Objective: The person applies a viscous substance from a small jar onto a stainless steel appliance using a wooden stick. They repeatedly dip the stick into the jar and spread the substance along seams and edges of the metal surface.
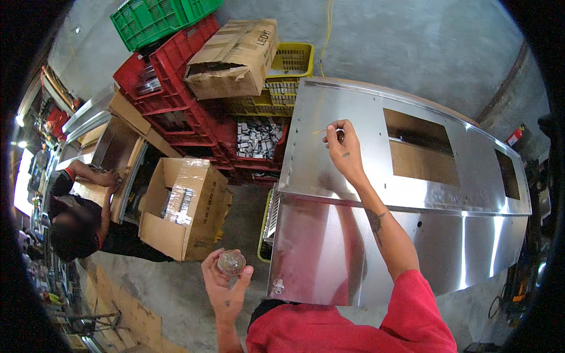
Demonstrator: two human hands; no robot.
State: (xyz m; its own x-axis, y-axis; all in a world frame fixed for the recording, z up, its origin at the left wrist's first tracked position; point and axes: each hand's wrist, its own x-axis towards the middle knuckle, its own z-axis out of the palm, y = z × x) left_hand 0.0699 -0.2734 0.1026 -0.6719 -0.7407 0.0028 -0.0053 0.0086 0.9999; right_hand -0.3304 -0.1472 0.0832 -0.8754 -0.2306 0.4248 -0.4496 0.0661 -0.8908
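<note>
My left hand (225, 285) is closed around a small round clear container (231, 262) with brownish contents, held up over the floor left of the metal cabinet. Over the far left part of the cabinet's top, my right hand (344, 148) pinches a thin yellow stick (319, 132). A dark round piece (340, 135) shows between those fingers, but its kind is unclear. Beneath the right arm lies the large shiny sheet-metal cabinet (353, 106), with rectangular cut-outs and small holes in its upper face.
An open cardboard box (203, 206) stands left of the cabinet. Behind it rise stacked red crates (182, 76), a green crate (147, 23), yellow baskets (291, 59) and another cardboard box (235, 59). At the left, a co-worker (76, 223) bends over another piece.
</note>
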